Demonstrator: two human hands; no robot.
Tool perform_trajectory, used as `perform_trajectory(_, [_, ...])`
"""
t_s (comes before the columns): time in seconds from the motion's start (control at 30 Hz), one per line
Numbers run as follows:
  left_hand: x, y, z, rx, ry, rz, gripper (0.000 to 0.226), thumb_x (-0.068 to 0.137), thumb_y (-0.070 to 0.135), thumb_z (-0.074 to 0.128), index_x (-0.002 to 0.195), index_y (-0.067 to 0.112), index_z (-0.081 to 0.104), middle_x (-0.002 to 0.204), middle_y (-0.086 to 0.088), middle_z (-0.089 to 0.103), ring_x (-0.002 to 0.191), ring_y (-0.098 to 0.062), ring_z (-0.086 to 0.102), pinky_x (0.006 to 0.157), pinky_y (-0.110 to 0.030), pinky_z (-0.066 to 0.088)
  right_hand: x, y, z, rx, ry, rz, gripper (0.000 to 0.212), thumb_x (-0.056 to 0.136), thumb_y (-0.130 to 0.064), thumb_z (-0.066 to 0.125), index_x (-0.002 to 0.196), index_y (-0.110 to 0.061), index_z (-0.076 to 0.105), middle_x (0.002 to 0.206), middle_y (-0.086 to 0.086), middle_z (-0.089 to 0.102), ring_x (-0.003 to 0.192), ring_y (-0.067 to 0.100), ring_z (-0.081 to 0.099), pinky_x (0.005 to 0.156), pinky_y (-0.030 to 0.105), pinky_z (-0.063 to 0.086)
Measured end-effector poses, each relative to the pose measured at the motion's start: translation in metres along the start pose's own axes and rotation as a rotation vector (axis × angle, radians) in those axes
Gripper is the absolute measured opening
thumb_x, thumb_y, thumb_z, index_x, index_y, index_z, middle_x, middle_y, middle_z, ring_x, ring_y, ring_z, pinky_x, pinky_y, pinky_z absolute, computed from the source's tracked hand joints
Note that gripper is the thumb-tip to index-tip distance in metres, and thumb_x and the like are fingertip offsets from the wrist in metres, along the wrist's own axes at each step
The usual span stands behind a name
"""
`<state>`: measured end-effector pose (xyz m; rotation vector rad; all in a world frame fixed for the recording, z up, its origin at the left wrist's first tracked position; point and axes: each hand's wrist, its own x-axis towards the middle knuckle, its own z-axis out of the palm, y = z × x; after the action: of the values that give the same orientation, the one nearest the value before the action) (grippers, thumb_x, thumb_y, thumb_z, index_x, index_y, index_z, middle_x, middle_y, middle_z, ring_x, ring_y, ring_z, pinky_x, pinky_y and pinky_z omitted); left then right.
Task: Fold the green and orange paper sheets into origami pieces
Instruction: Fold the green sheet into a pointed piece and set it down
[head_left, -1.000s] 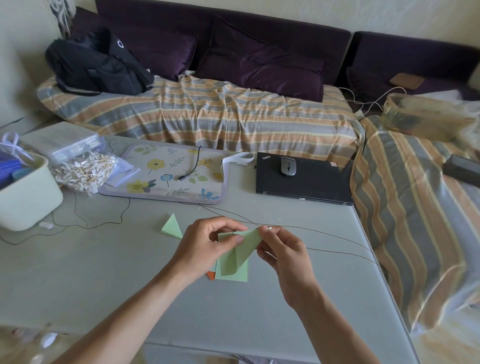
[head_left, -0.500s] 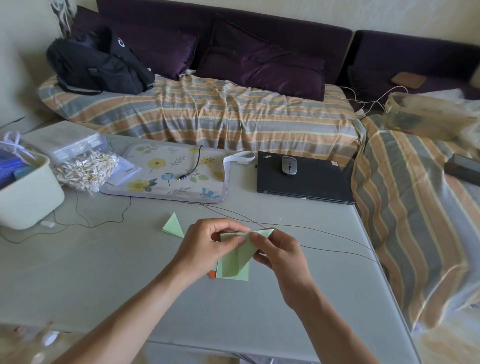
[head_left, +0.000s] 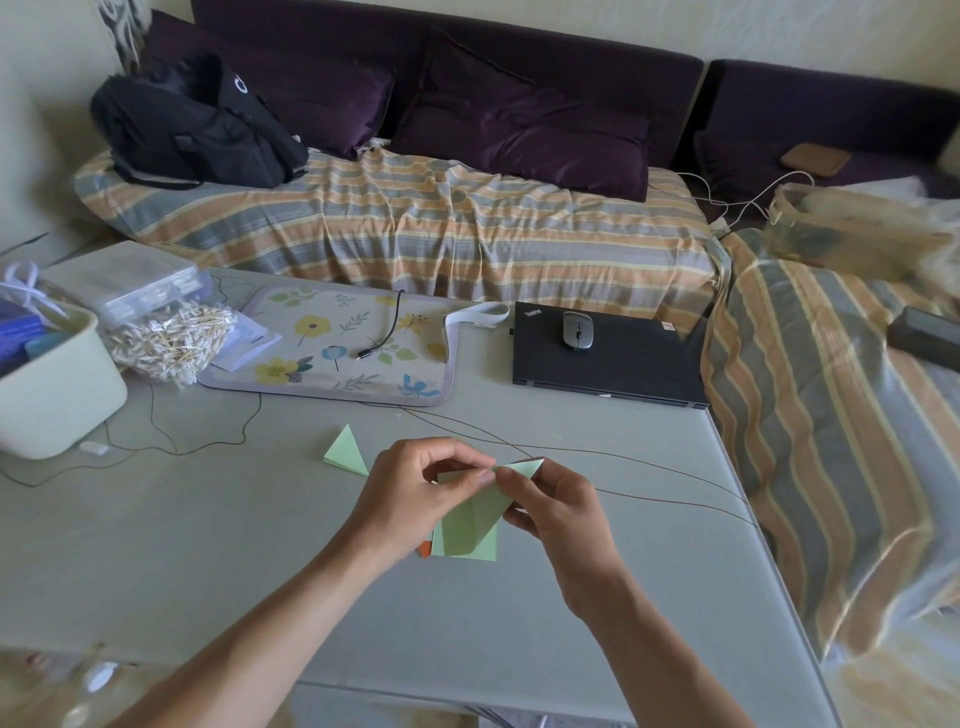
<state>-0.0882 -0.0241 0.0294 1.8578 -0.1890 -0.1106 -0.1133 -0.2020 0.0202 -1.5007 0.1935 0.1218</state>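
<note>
Together we hold a green sheet (head_left: 470, 522) up over the grey table (head_left: 208, 545), both hands meeting at its top edge. Our left hand (head_left: 415, 491) pinches the sheet between thumb and forefinger, the other fingers curled loosely behind. Our right hand (head_left: 558, 512) pinches the same edge just beside it, thumb and forefinger closed on the paper where a pointed corner sticks out toward the right. The sheet is partly folded, a darker flap hanging down over a lighter layer. Under it, flat on the table, lies another green sheet (head_left: 485, 551), and a sliver of orange paper (head_left: 426, 548) peeks out at its left edge; we cannot tell how many sheets are stacked there. A folded green triangle (head_left: 347, 451) rests on the table a little to the left of our left hand, apart from it. Thin brown cords (head_left: 649, 465) cross the table behind the hands. Farther back sit a floral mat (head_left: 332, 348) with a black cable (head_left: 387, 332) on it, a closed black laptop (head_left: 618, 358) with a grey mouse (head_left: 576, 330) on top, a bag of cotton swabs (head_left: 171, 338) and a pale bin (head_left: 57, 384) at the left edge. Beyond the table is a sofa under a striped cover (head_left: 441, 228), with a black backpack (head_left: 192, 124) on it.
</note>
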Motion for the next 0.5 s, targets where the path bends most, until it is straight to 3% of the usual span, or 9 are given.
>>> perform_trajectory(0.2, [0.0017, -0.0009, -0.0009, -0.022, 0.007, -0.038, 0.021, 0.075, 0.052, 0.076, 0.090, 0.037, 0.081, 0.090, 0.004, 0.078, 0.084, -0.022, 0.075, 0.066, -0.058, 0.061, 0.0001, 0.0005, 0.0012, 0.033, -0.002, -0.001, 0.048, 0.083, -0.034, 0.075, 0.095, 0.011, 0.063, 0.085, 0.013, 0.065, 0.084, 0.021, 0.064, 0.092, 0.048, 0.057])
perform_trajectory(0.33, [0.0022, -0.0005, -0.0016, -0.035, 0.019, -0.050, 0.016, 0.076, 0.046, 0.079, 0.089, 0.037, 0.081, 0.089, 0.003, 0.078, 0.085, -0.023, 0.075, 0.067, -0.059, 0.061, 0.0007, -0.0021, -0.0028, 0.150, 0.037, 0.035, 0.027, 0.096, -0.022, 0.068, 0.087, 0.003, 0.063, 0.082, 0.009, 0.065, 0.081, 0.018, 0.062, 0.087, 0.035, 0.058])
perform_trajectory(0.5, [0.0021, 0.0003, -0.0019, -0.029, 0.045, -0.057, 0.006, 0.084, 0.030, 0.083, 0.087, 0.034, 0.082, 0.087, 0.003, 0.078, 0.084, -0.019, 0.074, 0.070, -0.055, 0.062, 0.0001, -0.0060, -0.0048, 0.221, 0.070, 0.040, 0.017, 0.097, -0.019, 0.067, 0.087, -0.006, 0.069, 0.081, 0.007, 0.067, 0.079, 0.015, 0.063, 0.089, 0.033, 0.057])
